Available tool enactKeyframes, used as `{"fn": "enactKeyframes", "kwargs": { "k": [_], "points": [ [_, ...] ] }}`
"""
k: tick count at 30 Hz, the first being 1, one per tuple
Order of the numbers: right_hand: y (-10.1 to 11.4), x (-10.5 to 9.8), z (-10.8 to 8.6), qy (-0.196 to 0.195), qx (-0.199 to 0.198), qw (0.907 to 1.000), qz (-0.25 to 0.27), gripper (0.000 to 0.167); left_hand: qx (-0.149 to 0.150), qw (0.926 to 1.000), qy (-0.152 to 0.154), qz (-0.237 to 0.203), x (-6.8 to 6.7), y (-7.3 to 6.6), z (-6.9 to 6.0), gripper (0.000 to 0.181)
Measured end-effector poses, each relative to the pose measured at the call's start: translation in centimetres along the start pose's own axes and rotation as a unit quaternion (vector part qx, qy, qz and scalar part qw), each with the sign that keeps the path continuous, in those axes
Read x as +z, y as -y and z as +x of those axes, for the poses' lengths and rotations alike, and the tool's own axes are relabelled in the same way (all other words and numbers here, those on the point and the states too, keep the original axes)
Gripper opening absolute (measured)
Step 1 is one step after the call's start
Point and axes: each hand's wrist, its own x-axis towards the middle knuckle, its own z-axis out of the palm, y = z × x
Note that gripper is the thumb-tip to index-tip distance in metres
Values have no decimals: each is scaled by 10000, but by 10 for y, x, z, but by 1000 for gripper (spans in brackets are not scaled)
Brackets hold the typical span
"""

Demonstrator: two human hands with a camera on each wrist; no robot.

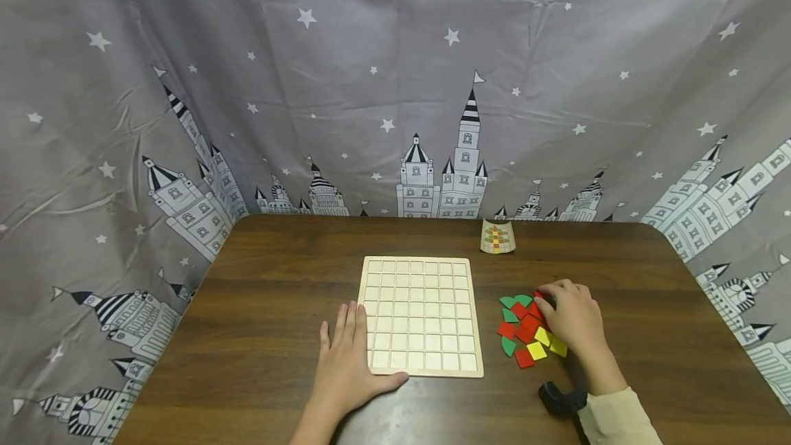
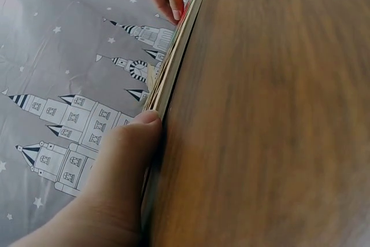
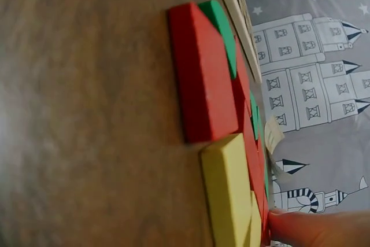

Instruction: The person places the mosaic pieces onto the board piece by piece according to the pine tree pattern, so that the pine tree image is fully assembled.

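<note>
In the head view, a pale wooden grid board lies on the table. My left hand rests at its lower left corner, fingers straight along the left side and thumb against the near edge. To the board's right is a loose cluster of red tiles, yellow tiles and green quarter-round tiles. My right hand reaches over the cluster's far right side, thumb and forefinger curled at a red tile. In the right wrist view a fingertip meets the red pieces; most of that hand is out of frame.
A small curved card with a coloured grid pattern stands near the table's back edge. Behind the brown wooden table hangs a grey curtain printed with castles and stars. A black strap is by the right wrist.
</note>
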Motion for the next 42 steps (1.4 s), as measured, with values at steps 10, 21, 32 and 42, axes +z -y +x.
{"fn": "enactKeyframes", "kwargs": {
  "k": [10,21,32,42],
  "points": [
    [-3,5,5,-114,158,9993,306,20,-2,10000,11,-54,1,1,-1,139],
    [-1,4,8,109,8,9991,400,17,56,9999,-101,-50,3,3,-2,139],
    [2,3,17,-16,-245,9974,682,15,55,9998,-110,-165,2,3,-1,138],
    [33,7,44,176,-600,9908,1203,11,5,9995,-53,-305,2,3,-1,139]
  ]
}}
